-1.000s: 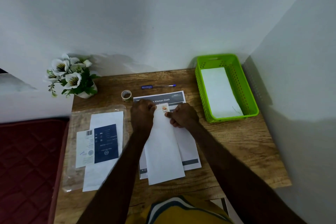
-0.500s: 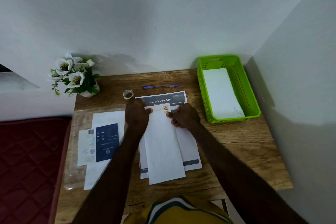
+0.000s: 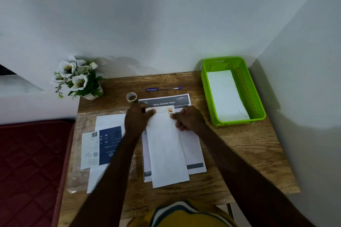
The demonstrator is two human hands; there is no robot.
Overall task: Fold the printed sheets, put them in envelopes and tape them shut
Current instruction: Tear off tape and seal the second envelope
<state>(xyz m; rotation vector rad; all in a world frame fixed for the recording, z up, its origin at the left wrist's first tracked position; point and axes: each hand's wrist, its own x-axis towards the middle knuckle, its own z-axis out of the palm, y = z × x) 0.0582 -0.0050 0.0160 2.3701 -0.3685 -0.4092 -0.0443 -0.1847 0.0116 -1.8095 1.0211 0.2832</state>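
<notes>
White paper dominates the middle of a brown wood-grain table (image 3: 239,153): a long white paper envelope (image 3: 166,151) lies on top of a stack of printed white sheets with dark header bands (image 3: 191,145), headed "Store Kitchen Cloth". The envelope's long axis runs from the near edge of the table toward the far wall, tilted slightly left at its far end, where a small coloured stamp sits near the right corner. Both hands work at that far end, so the flap end lies directly under the fingers while the body of the envelope stretches back toward the person.

The left hand (image 3: 137,119) has its fingers curled and appears to pinch the far left corner of the envelope. The right hand (image 3: 188,119) is also curled, its fingertips pressing on the envelope's right edge just below the stamp. Neither is spread flat. My judgement is that the flap is being closed or creased, ready for taping.

A small roll of clear tape (image 3: 131,97) stands just beyond the left hand, the nearer of the two to it. A blue ballpoint pen (image 3: 163,89) lies farther back. To the far right, a bright green perforated plastic basket (image 3: 257,96) holds white envelopes. On the left lie a clear plastic sleeve with white and navy papers (image 3: 103,145), and a white flower pot plant (image 3: 78,78) stands in the far left corner
</notes>
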